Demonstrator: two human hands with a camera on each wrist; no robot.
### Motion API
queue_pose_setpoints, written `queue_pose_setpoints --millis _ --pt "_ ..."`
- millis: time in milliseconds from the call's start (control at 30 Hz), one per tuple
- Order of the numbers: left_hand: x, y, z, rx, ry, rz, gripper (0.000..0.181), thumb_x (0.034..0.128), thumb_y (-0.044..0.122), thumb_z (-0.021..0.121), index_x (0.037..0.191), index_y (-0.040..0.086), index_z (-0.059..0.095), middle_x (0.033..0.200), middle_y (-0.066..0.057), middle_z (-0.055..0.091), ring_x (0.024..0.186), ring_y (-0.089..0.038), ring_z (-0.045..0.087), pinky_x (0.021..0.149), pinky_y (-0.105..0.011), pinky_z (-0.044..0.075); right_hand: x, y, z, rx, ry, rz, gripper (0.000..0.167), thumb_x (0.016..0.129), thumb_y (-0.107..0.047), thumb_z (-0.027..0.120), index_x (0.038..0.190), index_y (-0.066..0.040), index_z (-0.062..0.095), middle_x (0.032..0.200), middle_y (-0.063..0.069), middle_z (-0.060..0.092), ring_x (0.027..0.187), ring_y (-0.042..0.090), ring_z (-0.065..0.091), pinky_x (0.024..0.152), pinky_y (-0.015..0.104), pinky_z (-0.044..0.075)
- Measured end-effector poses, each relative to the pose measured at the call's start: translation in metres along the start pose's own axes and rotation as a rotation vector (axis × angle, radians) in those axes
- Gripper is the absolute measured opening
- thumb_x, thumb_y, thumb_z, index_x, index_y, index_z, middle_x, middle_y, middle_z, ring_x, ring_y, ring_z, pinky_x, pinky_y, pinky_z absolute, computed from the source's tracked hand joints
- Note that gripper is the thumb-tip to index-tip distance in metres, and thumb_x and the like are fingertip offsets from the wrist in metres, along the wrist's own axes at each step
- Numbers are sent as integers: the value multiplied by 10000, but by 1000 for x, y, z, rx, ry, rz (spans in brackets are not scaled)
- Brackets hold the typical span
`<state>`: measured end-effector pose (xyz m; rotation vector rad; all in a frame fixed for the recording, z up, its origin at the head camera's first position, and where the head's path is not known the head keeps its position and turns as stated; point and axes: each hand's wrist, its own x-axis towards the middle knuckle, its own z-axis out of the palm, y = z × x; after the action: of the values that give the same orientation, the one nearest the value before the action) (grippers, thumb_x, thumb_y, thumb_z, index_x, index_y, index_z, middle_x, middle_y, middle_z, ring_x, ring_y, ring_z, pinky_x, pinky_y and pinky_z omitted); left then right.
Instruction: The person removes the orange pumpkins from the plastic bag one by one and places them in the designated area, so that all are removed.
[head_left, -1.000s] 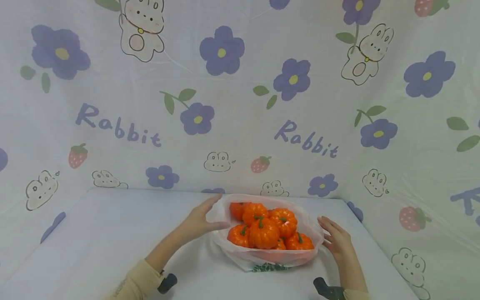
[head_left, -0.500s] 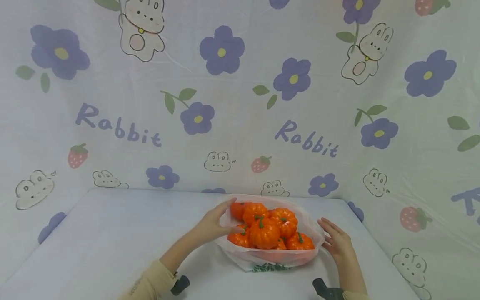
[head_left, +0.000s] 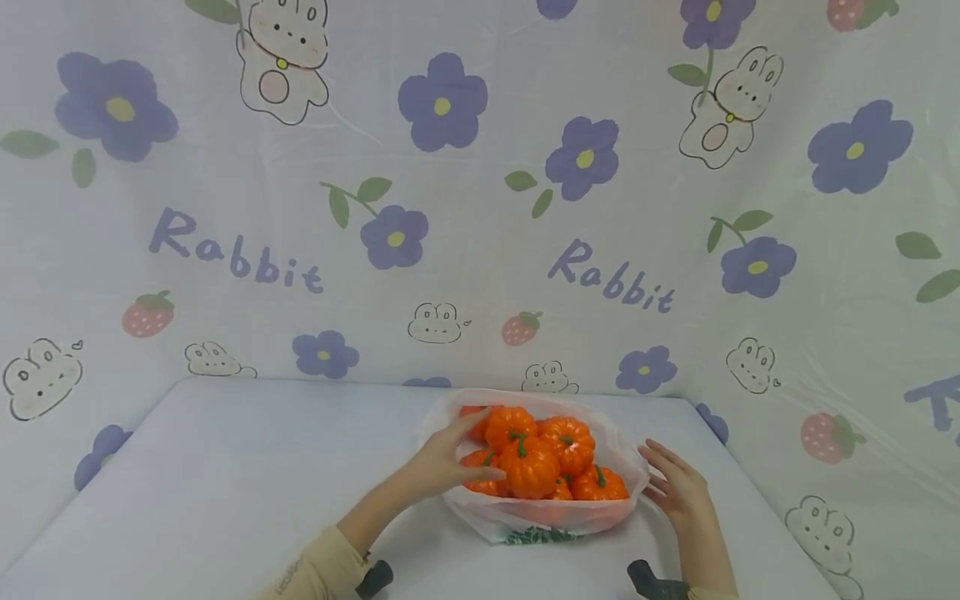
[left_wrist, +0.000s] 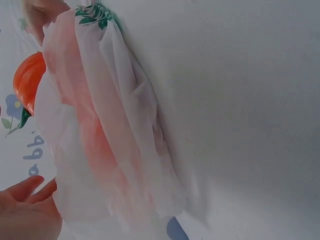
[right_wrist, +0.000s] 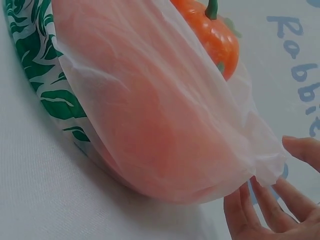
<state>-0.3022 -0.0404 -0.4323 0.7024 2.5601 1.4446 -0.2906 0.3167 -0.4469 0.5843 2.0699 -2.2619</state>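
Observation:
A white translucent plastic bag with a green leaf print lies open on the table, holding several shiny orange pumpkins with green stems. Over the bag's left side reaches the left hand, thumb and fingers spread around the pumpkins at that end; whether it touches one cannot be told. At the bag's right edge, the right hand has its fingers extended. In the right wrist view, the fingers of the right hand are against the bag's gathered edge, thumb apart.
The white table extends left and right of the bag. Behind it hangs a pale sheet printed with purple flowers, rabbits, strawberries and lettering. Dark devices sit at the wrists.
The left hand has moved right, from the bag's left edge to over the pumpkins inside. The right hand has barely moved, and the bag stays in place.

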Motion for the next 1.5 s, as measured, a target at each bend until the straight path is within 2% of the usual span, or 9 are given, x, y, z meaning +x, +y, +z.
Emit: queue_pose_setpoints --millis 200,300,400,500,567,700,1033,1367,1500 --pt "1 1 4 -8 -17 19 904 788 435 789 1528 205 323 1576 -48 369 1401 -362 410 1086 -583 425 -1 1 -2 -35 -1 13 734 950 -357 621 1541 -96 274 1623 148 215 1369 317 372 1199 464 309" --pt "2 1 6 -33 -26 30 894 792 398 797 1522 173 331 1567 -73 379 1373 -360 446 1077 -550 449 0 2 -5 -53 -22 13 741 944 -347 632 1539 -86 276 1620 143 219 1230 233 498 1197 469 321" --pt "2 2 7 -42 -33 34 879 796 373 799 1517 161 342 1563 -82 384 1358 -356 467 1066 -523 470 1 2 -8 -57 -41 18 715 954 -314 619 1539 -89 277 1627 129 208 1121 164 538 1191 463 330" --pt "2 2 9 -40 -34 34 865 799 354 800 1511 150 353 1558 -91 390 1347 -360 479 1054 -510 483 2 1 -8 -44 -55 27 690 965 -290 599 1542 -101 271 1641 121 175 1218 213 500 1195 466 316" --pt "3 2 10 -35 -35 26 859 797 353 802 1506 149 362 1554 -91 395 1350 -361 476 1055 -504 484 4 2 -7 -33 -54 35 689 964 -284 598 1545 -112 269 1648 115 154 1347 289 398 1205 471 295" --pt "4 2 11 -14 -34 4 847 788 355 808 1495 165 383 1545 -88 412 1354 -354 474 1067 -507 472 7 3 -4 -22 -57 38 706 955 -290 618 1546 -121 269 1653 113 133 1455 339 267 1225 470 257" --pt "5 2 13 0 -51 -11 813 793 344 805 1482 176 407 1523 -69 448 1383 -318 459 1106 -487 437 6 2 0 -34 -67 2 697 952 -229 628 1542 -115 276 1645 141 152 1483 349 228 1231 488 237" --pt "7 1 16 18 -55 5 772 804 365 792 1460 159 439 1511 -68 462 1377 -296 468 1111 -476 435 3 -1 -2 -126 -60 -18 664 939 -233 644 1520 -131 341 1618 162 226 1427 340 308 1207 514 272" --pt "7 2 17 32 -55 -1 763 806 382 785 1455 166 447 1510 -65 465 1380 -298 461 1114 -496 427 2 -2 -1 -141 -66 -13 674 946 -234 634 1526 -105 317 1621 170 212 1451 370 269 1207 518 265"
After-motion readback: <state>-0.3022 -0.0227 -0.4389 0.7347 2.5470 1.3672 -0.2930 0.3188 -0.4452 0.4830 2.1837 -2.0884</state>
